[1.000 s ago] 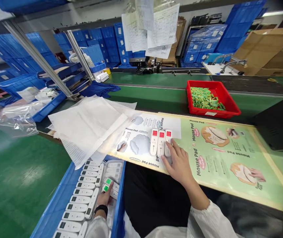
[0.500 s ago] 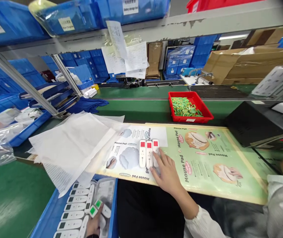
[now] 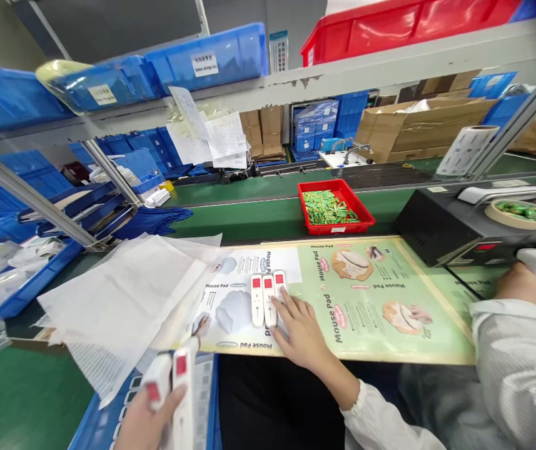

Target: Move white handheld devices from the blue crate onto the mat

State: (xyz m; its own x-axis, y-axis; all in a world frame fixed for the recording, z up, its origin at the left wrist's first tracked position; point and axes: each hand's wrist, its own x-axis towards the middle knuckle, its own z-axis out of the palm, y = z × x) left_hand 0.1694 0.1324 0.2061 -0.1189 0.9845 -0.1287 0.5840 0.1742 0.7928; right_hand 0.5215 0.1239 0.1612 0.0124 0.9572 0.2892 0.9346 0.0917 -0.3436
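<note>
My left hand (image 3: 143, 420) is raised at the bottom left and grips two white handheld devices (image 3: 174, 387) whose screens glow red. My right hand (image 3: 298, 328) lies flat on the green printed mouse-pad sheet (image 3: 389, 300), its fingers touching the rightmost of three white devices with red screens (image 3: 266, 297) lined up side by side. Below my left hand, the blue bin of white devices (image 3: 122, 406) is partly hidden.
White foam sheets (image 3: 122, 294) lie left of the sheet. A red tray of green batteries (image 3: 333, 209) sits on the green conveyor behind. A black machine (image 3: 455, 225) stands right, where another person's hand (image 3: 525, 284) holds a white device. Blue crates fill the shelves.
My left hand has lifted two devices out of the blue bin; their screens now show red instead of green. The view tilted up and right. My right hand stays on the three devices.
</note>
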